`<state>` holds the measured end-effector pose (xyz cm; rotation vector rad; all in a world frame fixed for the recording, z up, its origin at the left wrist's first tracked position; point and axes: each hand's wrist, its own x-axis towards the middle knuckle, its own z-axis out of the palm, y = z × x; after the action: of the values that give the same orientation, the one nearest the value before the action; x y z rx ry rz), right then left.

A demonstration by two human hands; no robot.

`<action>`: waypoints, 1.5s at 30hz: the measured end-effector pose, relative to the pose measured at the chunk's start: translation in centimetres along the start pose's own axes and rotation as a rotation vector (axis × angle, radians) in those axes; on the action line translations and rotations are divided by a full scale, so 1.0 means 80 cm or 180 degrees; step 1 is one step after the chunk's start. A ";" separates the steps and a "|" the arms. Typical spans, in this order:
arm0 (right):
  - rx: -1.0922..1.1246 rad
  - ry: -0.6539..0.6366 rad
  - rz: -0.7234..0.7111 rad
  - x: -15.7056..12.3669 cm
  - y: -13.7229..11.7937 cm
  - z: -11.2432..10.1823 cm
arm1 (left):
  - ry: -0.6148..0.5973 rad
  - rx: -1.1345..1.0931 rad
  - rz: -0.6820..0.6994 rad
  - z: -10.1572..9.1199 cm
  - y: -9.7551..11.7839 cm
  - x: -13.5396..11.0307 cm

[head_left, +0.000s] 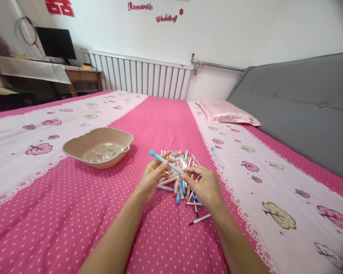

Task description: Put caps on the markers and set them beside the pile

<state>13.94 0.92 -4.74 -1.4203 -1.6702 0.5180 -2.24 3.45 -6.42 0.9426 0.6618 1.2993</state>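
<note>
Pinching a pen (175, 168) with left hand (153, 175) and right hand (205, 185), directly above a pile of pens (183, 186), apparently mid-handling, next calling for steady hold.

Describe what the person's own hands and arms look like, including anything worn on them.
The left hand and right hand are ungloved, with slim fingers. The left forearm and right forearm are bare as far as they show, with no sleeves in view. I see no watch, bracelet or markings; the fingernails are too small to judge.
</note>
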 end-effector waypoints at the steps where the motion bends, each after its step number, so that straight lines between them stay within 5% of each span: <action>1: 0.0015 0.0047 0.0000 0.000 0.000 0.000 | 0.0042 -0.0009 0.0033 0.000 0.001 0.000; 12: 0.0111 0.0163 0.0127 0.001 0.005 0.001 | 0.0642 -0.0178 0.0232 0.002 0.008 0.003; 17: 0.0027 0.0528 0.0237 0.012 0.018 -0.009 | 0.0686 0.0173 0.0246 -0.003 0.005 0.007; 23: -0.0360 0.1102 0.0581 0.039 0.071 -0.034 | 0.0701 0.0467 0.0354 -0.009 0.003 0.016; 32: -0.1030 0.1482 0.1840 0.086 0.164 -0.092 | 0.0812 0.0540 0.0388 -0.008 0.005 0.018; 45: -0.1072 0.1505 0.2621 0.121 0.229 -0.073 | 0.0840 0.0699 0.0298 -0.013 0.005 0.018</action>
<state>29.50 13.67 -12.32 -2.2720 -0.7697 0.2957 -3.03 5.04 -6.45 0.9969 0.9905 1.4701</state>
